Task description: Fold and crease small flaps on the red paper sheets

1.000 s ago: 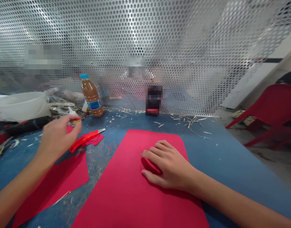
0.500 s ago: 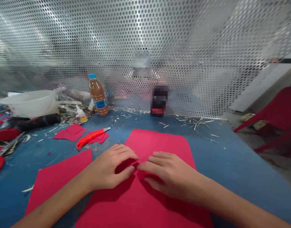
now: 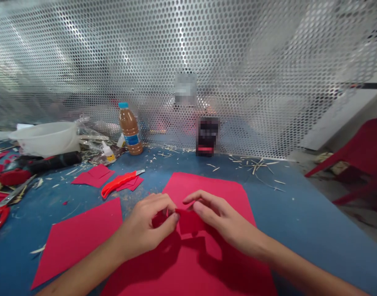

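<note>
A large red sheet (image 3: 188, 271) lies on the blue table, with both hands over its middle. Between the hands is a small red paper piece (image 3: 190, 223), lifted above the sheet and casting a shadow on it. My left hand (image 3: 159, 220) pinches the piece's left end between thumb and fingers. At its right end, my right hand (image 3: 214, 209) has curled fingers, with the thumb by the paper's upper edge. Whether the right hand grips the paper is hard to make out.
Left of the hands are a second red sheet (image 3: 80, 238), an orange cutter (image 3: 119, 183), small red pieces (image 3: 94, 174) and scissors (image 3: 0, 218). Behind stand a brown bottle (image 3: 130, 129), a glue bottle (image 3: 108, 152), a white basin (image 3: 48, 137) and a perforated metal panel (image 3: 237, 61).
The small red piece has been raised into clear view between the hands. My right hand has turned, its thumb now toward the paper. The camera view has tilted slightly up.
</note>
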`<state>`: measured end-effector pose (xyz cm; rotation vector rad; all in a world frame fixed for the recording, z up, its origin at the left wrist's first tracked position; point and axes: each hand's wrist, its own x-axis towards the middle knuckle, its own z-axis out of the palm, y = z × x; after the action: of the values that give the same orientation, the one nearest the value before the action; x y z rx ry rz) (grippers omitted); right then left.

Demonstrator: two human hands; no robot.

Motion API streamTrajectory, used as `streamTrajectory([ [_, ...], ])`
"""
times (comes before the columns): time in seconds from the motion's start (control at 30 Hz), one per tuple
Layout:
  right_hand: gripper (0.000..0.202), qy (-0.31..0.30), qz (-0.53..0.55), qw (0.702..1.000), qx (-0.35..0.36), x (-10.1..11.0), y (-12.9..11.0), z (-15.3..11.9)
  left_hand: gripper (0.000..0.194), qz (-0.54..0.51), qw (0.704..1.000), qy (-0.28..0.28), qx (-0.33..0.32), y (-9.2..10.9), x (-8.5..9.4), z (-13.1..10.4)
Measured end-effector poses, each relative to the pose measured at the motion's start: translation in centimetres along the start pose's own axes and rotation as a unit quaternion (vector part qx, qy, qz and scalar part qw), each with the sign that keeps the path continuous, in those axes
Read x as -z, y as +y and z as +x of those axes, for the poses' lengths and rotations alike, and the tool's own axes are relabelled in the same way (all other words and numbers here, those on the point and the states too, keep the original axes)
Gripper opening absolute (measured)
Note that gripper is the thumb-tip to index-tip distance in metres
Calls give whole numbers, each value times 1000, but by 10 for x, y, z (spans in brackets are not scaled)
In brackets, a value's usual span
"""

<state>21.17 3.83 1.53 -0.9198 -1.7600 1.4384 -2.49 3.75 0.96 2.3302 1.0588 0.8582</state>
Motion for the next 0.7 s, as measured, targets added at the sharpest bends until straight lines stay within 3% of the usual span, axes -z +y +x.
streamTrajectory([
  [0.17, 24, -4, 3, 1000, -14, -2, -4, -2, 26, -87, 992, -29, 84, 7, -6, 1],
  [0.37, 26, -20, 44, 995, -83, -3, 7, -1, 16, -153, 983, -30, 98, 9, -2, 2],
  [0.5, 12, 26, -18, 999, -16, -3, 2, 0, 16, -159, 980, -47, 107, 10, -2, 1],
  [0.57, 15, 41, -52, 998, 9, -3, -2, 0, 16, -154, 980, -55, 110, 11, -3, 1],
  [0.7, 6, 21, -105, 994, 30, -3, -5, -1, 12, -100, 990, -45, 87, 11, -4, 0],
])
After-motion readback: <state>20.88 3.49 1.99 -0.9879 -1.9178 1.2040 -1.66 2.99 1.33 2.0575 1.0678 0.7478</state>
